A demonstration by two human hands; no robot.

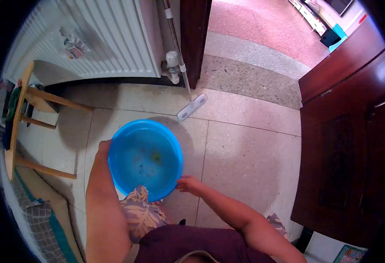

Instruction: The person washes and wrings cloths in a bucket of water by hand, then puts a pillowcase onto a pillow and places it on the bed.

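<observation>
A round blue plastic basin is in front of my body, with liquid and a few small pale and greenish patches inside. My left hand grips its left rim, the fingers partly hidden behind the wall. On the lower right side, the fingers of my right hand curl against the rim. Patterned trousers on my leg show just under the basin's near edge.
A flat mop leans beside the white radiator. To the left are a wooden stool and a cushion. A dark red door stands open at the right, with a doorway sill ahead.
</observation>
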